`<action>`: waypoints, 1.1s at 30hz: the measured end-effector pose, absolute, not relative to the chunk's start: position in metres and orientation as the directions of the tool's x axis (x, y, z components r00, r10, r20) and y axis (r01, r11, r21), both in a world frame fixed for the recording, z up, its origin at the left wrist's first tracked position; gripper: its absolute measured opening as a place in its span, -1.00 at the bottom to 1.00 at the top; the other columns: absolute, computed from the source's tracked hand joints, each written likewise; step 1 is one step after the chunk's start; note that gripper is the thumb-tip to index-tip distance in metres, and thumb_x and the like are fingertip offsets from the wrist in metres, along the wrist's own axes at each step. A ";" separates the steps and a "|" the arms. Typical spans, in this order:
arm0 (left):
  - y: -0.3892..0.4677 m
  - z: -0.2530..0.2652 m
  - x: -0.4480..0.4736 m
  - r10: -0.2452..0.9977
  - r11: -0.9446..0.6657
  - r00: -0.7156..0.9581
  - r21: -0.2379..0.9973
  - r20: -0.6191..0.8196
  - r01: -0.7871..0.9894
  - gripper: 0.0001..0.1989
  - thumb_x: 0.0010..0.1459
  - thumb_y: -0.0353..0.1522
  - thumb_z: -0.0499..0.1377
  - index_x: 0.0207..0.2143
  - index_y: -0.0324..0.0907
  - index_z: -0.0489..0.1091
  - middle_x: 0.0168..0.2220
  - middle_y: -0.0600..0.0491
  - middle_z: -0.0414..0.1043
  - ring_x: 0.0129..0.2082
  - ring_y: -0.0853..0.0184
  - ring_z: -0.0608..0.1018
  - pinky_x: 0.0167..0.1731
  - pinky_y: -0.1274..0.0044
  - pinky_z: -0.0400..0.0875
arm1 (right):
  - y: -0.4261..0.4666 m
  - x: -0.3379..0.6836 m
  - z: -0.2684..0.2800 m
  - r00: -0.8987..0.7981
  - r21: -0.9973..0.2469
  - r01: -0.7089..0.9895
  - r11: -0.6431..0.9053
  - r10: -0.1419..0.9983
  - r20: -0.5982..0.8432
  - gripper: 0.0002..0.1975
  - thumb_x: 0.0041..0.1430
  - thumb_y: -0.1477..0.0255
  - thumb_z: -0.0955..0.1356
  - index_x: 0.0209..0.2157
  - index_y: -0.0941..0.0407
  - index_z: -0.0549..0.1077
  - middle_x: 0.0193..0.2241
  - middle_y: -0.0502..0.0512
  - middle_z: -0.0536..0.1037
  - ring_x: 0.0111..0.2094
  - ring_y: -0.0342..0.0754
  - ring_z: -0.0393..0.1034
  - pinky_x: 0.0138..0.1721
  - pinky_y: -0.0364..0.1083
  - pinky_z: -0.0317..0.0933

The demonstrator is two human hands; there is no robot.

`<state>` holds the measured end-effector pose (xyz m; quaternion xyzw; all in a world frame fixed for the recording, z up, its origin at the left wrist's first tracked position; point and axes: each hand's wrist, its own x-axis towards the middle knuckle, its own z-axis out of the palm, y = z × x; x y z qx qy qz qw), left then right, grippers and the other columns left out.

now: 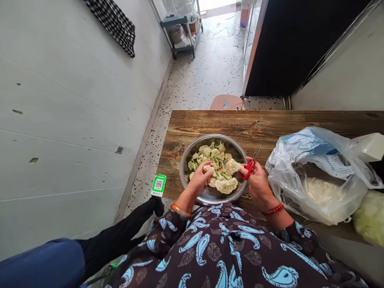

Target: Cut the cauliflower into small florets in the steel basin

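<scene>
At the metal bowl (pixel 217 197), left hand (pixel 199 177) curled around cauliflower (pixel 209 169), right hand (pixel 258 180) clasping red scissors (pixel 249 169)

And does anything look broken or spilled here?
The pale wall on the left looks a bit odd: dark spots, maybe chips or holes, mark its surface. I see no cauliflower pieces spilled around the metal bowl.
</scene>
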<state>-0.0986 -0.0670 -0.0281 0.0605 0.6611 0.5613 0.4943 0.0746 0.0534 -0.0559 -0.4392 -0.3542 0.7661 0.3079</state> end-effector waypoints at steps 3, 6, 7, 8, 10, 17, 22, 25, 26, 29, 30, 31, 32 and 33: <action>-0.065 -0.035 -0.106 0.625 0.368 -0.626 0.883 -0.467 -0.291 -0.41 -0.23 -0.40 0.41 -0.04 -0.15 0.46 0.19 -0.12 0.31 -0.29 0.37 0.50 -0.41 0.59 0.39 | 0.044 0.071 -0.053 -0.408 -0.770 -0.205 -0.604 0.768 -0.494 -0.44 -0.13 0.32 0.56 -0.08 0.03 0.34 -0.30 -0.07 0.52 -0.42 -0.16 0.49 -0.35 -0.10 0.46; -0.065 -0.030 -0.100 0.681 0.348 -0.600 0.906 -0.420 -0.239 -0.41 -0.17 -0.36 0.42 -0.01 -0.13 0.47 0.21 -0.14 0.29 -0.19 0.29 0.53 -0.24 0.51 0.43 | 0.033 0.062 -0.047 -0.400 -0.739 -0.254 -0.624 0.763 -0.507 -0.44 -0.15 0.33 0.57 -0.11 0.02 0.32 -0.30 -0.08 0.52 -0.41 -0.17 0.49 -0.29 -0.10 0.47; -0.065 -0.027 -0.096 0.714 0.339 -0.551 0.902 -0.433 -0.269 -0.40 -0.14 -0.34 0.42 0.02 -0.12 0.45 0.20 -0.14 0.30 -0.20 0.29 0.54 -0.22 0.49 0.44 | 0.030 0.059 -0.045 -0.407 -0.733 -0.262 -0.627 0.761 -0.505 -0.43 -0.15 0.32 0.57 -0.11 0.02 0.32 -0.30 -0.08 0.52 -0.40 -0.16 0.49 -0.28 -0.10 0.47; -0.065 -0.024 -0.090 0.744 0.324 -0.498 0.893 -0.445 -0.313 -0.39 -0.11 -0.32 0.41 0.05 -0.11 0.43 0.18 -0.14 0.32 -0.21 0.29 0.55 -0.22 0.48 0.44 | 0.026 0.056 -0.042 -0.415 -0.732 -0.265 -0.628 0.759 -0.501 -0.43 -0.14 0.31 0.56 -0.10 0.02 0.31 -0.29 -0.07 0.52 -0.39 -0.15 0.50 -0.27 -0.09 0.47; -0.065 -0.020 -0.078 0.779 0.271 -0.447 0.879 -0.439 -0.392 -0.39 -0.09 -0.28 0.41 0.07 -0.11 0.42 0.10 -0.12 0.40 -0.20 0.28 0.55 -0.22 0.48 0.45 | 0.020 0.052 -0.037 -0.434 -0.737 -0.259 -0.624 0.757 -0.488 -0.42 -0.14 0.29 0.56 -0.09 0.03 0.31 -0.29 -0.05 0.52 -0.36 -0.12 0.51 -0.25 -0.06 0.48; -0.067 -0.011 -0.071 0.701 0.129 -0.600 0.896 -0.386 -0.425 -0.51 -0.07 -0.19 0.39 -0.10 -0.21 0.44 -0.16 -0.06 0.50 -0.26 0.30 0.52 -0.41 0.55 0.46 | 0.015 0.064 -0.027 -0.597 -0.788 -0.093 -0.609 0.667 -0.445 -0.41 -0.06 0.23 0.53 -0.01 0.05 0.35 -0.33 -0.03 0.54 -0.38 -0.08 0.50 -0.34 -0.09 0.45; -0.078 -0.004 -0.083 0.643 0.065 -0.671 0.899 -0.369 -0.432 -0.49 -0.12 -0.16 0.42 -0.16 -0.23 0.43 -0.20 -0.05 0.51 -0.26 0.31 0.53 -0.35 0.53 0.48 | 0.026 0.101 -0.033 -0.759 -0.877 0.169 -0.450 0.508 -0.407 -0.48 0.05 0.16 0.47 0.01 0.10 0.47 -0.41 0.00 0.55 -0.51 -0.13 0.38 -0.52 -0.17 0.28; -0.082 -0.002 -0.084 0.637 0.039 -0.682 0.898 -0.360 -0.437 -0.50 -0.12 -0.17 0.42 -0.16 -0.23 0.44 -0.18 -0.05 0.52 -0.23 0.30 0.54 -0.27 0.50 0.49 | 0.028 0.118 -0.034 -0.840 -0.926 0.247 -0.285 0.414 -0.351 -0.50 0.04 0.18 0.47 -0.02 0.16 0.53 -0.51 -0.04 0.49 -0.51 -0.13 0.31 -0.48 -0.15 0.24; -0.082 -0.001 -0.084 0.639 0.038 -0.682 0.900 -0.357 -0.435 -0.50 -0.11 -0.18 0.42 -0.15 -0.23 0.45 -0.18 -0.05 0.53 -0.22 0.30 0.54 -0.25 0.49 0.49 | 0.027 0.121 -0.034 -0.853 -0.937 0.256 -0.236 0.401 -0.334 -0.50 0.05 0.19 0.47 -0.02 0.17 0.55 -0.53 -0.05 0.47 -0.51 -0.13 0.30 -0.45 -0.14 0.24; -0.081 -0.001 -0.080 0.653 0.058 -0.673 0.909 -0.347 -0.412 -0.52 -0.09 -0.19 0.41 -0.14 -0.22 0.46 -0.17 -0.05 0.53 -0.22 0.30 0.54 -0.24 0.49 0.48 | 0.025 0.124 -0.032 -0.873 -0.954 0.263 -0.143 0.387 -0.299 -0.51 0.08 0.20 0.44 0.01 0.16 0.55 -0.55 -0.07 0.44 -0.50 -0.13 0.29 -0.38 -0.12 0.24; -0.081 -0.001 -0.079 0.661 0.069 -0.668 0.913 -0.343 -0.401 -0.52 -0.09 -0.19 0.41 -0.13 -0.22 0.47 -0.17 -0.05 0.54 -0.21 0.30 0.54 -0.24 0.49 0.48 | 0.024 0.124 -0.031 -0.876 -0.957 0.261 -0.129 0.385 -0.291 -0.51 0.09 0.19 0.44 0.02 0.16 0.55 -0.55 -0.07 0.44 -0.50 -0.13 0.29 -0.37 -0.11 0.24; -0.080 -0.001 -0.077 0.669 0.080 -0.660 0.917 -0.341 -0.391 -0.52 -0.08 -0.19 0.41 -0.12 -0.22 0.47 -0.16 -0.06 0.54 -0.21 0.29 0.54 -0.24 0.49 0.48 | 0.024 0.123 -0.030 -0.878 -0.958 0.258 -0.122 0.385 -0.286 -0.51 0.10 0.19 0.43 0.02 0.15 0.55 -0.55 -0.07 0.45 -0.49 -0.12 0.29 -0.36 -0.11 0.23; -0.079 -0.001 -0.076 0.678 0.093 -0.652 0.919 -0.339 -0.382 -0.52 -0.07 -0.19 0.40 -0.12 -0.23 0.47 -0.16 -0.06 0.53 -0.21 0.29 0.54 -0.24 0.49 0.48 | 0.023 0.122 -0.029 -0.877 -0.959 0.255 -0.122 0.389 -0.282 -0.51 0.09 0.18 0.43 0.01 0.15 0.55 -0.55 -0.06 0.45 -0.48 -0.12 0.29 -0.35 -0.11 0.23; -0.078 -0.001 -0.074 0.687 0.105 -0.643 0.922 -0.339 -0.373 -0.52 -0.07 -0.19 0.40 -0.12 -0.23 0.47 -0.15 -0.07 0.53 -0.20 0.28 0.54 -0.23 0.49 0.48 | 0.023 0.120 -0.029 -0.876 -0.960 0.250 -0.127 0.394 -0.280 -0.51 0.09 0.18 0.43 0.00 0.15 0.56 -0.54 -0.06 0.45 -0.48 -0.11 0.30 -0.35 -0.11 0.24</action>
